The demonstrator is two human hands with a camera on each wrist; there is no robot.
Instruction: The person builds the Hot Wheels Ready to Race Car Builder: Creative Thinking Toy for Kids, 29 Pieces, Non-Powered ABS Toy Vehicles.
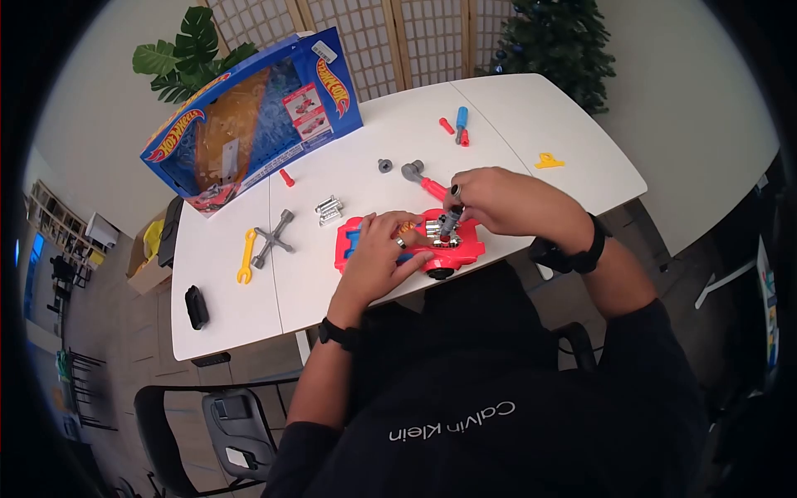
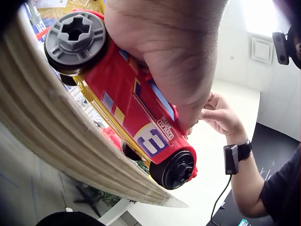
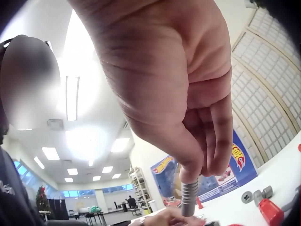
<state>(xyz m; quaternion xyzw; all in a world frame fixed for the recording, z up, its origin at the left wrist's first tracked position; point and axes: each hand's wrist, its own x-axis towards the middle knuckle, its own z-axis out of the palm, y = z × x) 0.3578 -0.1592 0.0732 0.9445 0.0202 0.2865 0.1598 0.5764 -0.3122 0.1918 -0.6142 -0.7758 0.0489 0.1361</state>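
Observation:
A red toy car [image 1: 470, 246] sits near the table's front edge, with a chrome engine piece [image 1: 433, 228] in its open top. My left hand [image 1: 380, 253] holds the car, fingers over its top. In the left wrist view the thumb lies along the side of the car [image 2: 127, 103], above its number sticker. Over the engine, my right hand [image 1: 506, 199] pinches an upright grey ribbed rod [image 3: 189, 197] between thumb and fingers. The rod's lower end is down at the engine, and its tip is hidden in the right wrist view.
A blue toy box [image 1: 344, 116] stands at the back left. Around the car lie a red-handled hammer [image 1: 432, 187], grey screw [image 1: 385, 165], second chrome engine piece [image 1: 330, 210], grey cross wrench [image 1: 273, 239], yellow wrench [image 1: 247, 256], blue-handled screwdriver [image 1: 462, 120] and yellow part [image 1: 549, 161].

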